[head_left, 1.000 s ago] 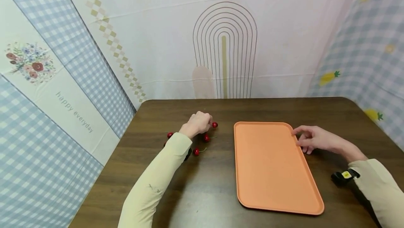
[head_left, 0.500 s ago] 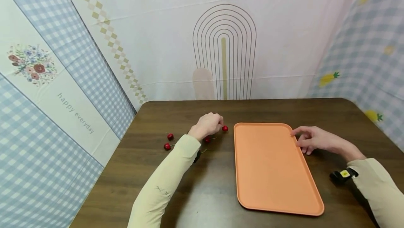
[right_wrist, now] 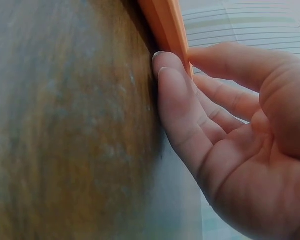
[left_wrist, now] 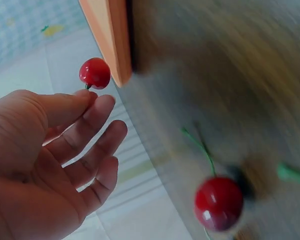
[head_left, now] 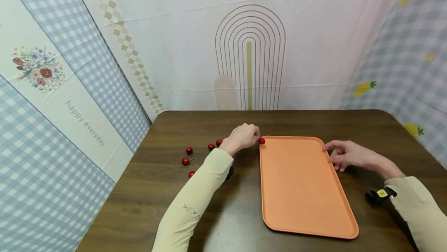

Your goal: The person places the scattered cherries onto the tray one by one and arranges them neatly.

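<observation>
A red cherry [left_wrist: 95, 73] hangs from the thumb and fingertips of my left hand [head_left: 244, 135], pinched by its short green stem. In the head view that cherry overlaps the far left corner of the orange tray [head_left: 304, 182]; whether it touches the rim cannot be told. My right hand [head_left: 352, 155] is at the tray's right edge, far end. In the right wrist view, the thumb and fingers of my right hand [right_wrist: 235, 145] lie on either side of the tray's rim [right_wrist: 167, 25], holding it. The tray lies flat.
Several other cherries lie left of the tray, among them one cherry [head_left: 189, 150] and another cherry [head_left: 185, 161] with its stem. My left forearm partly hides one cherry [head_left: 191, 174]. The dark wooden table [head_left: 139, 205] ends at a patterned cloth backdrop [head_left: 185, 50].
My left hand has moved right with the cherry, from the loose cherries to the tray's far left corner. Cherries formerly hidden by my left arm now show. My right hand has stayed put.
</observation>
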The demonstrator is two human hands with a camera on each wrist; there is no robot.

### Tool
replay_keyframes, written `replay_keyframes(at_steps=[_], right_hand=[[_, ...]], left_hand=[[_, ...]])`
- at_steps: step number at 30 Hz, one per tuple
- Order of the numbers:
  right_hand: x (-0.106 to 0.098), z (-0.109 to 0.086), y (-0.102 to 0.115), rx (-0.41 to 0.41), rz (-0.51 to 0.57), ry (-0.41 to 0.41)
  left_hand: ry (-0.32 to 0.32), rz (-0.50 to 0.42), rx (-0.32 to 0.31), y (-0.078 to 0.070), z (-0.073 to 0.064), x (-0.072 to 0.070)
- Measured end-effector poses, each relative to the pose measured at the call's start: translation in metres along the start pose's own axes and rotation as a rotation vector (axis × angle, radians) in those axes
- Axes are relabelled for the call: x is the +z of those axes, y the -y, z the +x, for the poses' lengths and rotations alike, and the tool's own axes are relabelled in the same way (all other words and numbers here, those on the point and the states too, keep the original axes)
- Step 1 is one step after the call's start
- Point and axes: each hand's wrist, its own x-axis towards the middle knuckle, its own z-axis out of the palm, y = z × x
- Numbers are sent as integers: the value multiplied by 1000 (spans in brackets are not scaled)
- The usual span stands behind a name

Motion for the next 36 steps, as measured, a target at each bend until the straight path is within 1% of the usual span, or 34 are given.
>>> replay_keyframes(at_steps=[7, 11, 16, 24, 28, 30, 31, 34, 36], right_hand=[[1, -2, 0, -6, 6, -4], [0, -3, 0, -17, 5, -6], [0, -2, 0, -20, 9, -12], [1, 1, 1, -19, 8, -6], [1, 0, 1, -8, -3, -6], [0, 0, 0, -8, -7, -5], [0, 0, 0, -10, -6, -2], [0, 1, -1, -7, -3, 0], [0, 1, -2, -7, -2, -1]], left_hand=[[18, -44, 13, -25, 11, 6], [16, -36, 33, -41, 18, 8], [43, -46, 41, -58, 24, 9], [66, -58, 41, -80, 29, 17], [57, -44, 60, -89, 32, 21], [61, -32, 54, -93, 35, 22], [65, -23, 50, -94, 36, 22], [105, -3, 23, -102, 39, 21], [134, 8, 25, -109, 41, 20]])
